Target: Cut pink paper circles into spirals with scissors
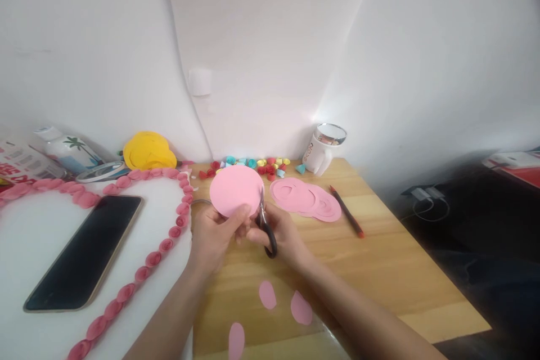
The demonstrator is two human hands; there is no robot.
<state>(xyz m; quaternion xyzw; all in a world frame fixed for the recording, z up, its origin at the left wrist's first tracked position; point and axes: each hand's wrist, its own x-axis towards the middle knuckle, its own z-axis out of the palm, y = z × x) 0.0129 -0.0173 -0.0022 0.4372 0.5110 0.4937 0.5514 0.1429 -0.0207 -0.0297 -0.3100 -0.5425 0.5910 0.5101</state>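
My left hand pinches a round pink paper disc at its lower edge and holds it up over the wooden table. In my right hand is a pair of scissors with black handles, its blades against the disc's right edge. Just below my hands, pink paper petals lie loose on the table. Beyond my right hand, several pink paper spirals overlap in a flat row. A dark marker with red ends rests to their right.
On the left, a white board carries a heart outline of rolled pink paper roses and a phone. Small coloured paper roses, a white mug, yellow paper and a bottle stand at the back. The wooden table ends on the right.
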